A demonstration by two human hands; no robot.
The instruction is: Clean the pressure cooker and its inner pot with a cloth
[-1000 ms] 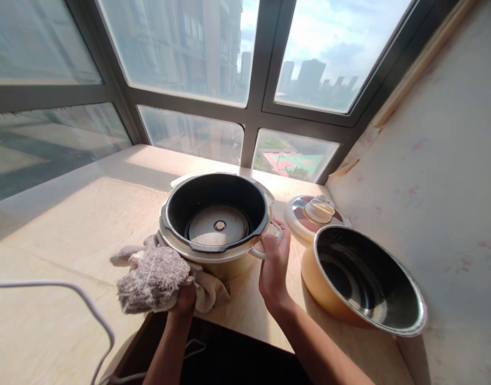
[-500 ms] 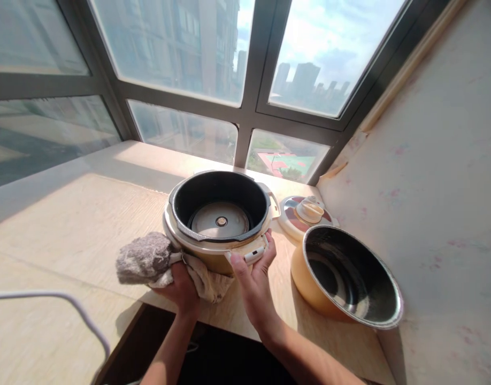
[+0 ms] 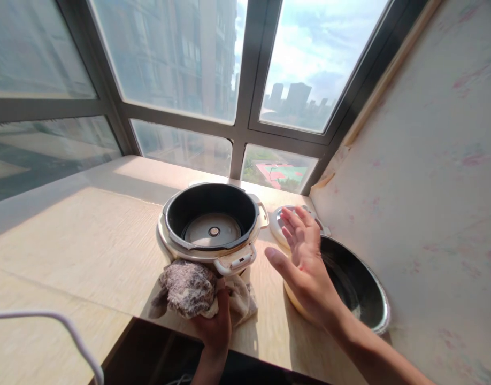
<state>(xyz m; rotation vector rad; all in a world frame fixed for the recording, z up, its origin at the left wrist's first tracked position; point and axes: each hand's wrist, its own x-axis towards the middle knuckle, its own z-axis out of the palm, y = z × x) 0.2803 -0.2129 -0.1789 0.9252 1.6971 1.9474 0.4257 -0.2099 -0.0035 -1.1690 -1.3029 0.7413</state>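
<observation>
A pressure cooker base (image 3: 213, 235) with a black interior and a round heating plate stands on the wooden surface, its lid off. In front of it my left hand (image 3: 213, 321) is closed around a bunched grey and beige cloth (image 3: 189, 286). My right hand (image 3: 304, 256) hangs in the air to the right of the cooker, fingers stretched, holding nothing. Behind that hand lies the cooker lid (image 3: 277, 224), partly hidden. The inner pot (image 3: 355, 278), yellowish outside and dark inside, stands at the right, its left part covered by my right hand and forearm.
A white cable (image 3: 69, 323) curves over the left front. Windows (image 3: 181, 59) rise behind the wooden surface (image 3: 85, 240), and a wallpapered wall (image 3: 442, 203) borders it on the right. A dark opening (image 3: 149, 347) lies below the front edge.
My right hand has let go of the cooker's front handle and moved right, opening. My left hand has moved right with the cloth, now in front of the cooker. The view has shifted slightly.
</observation>
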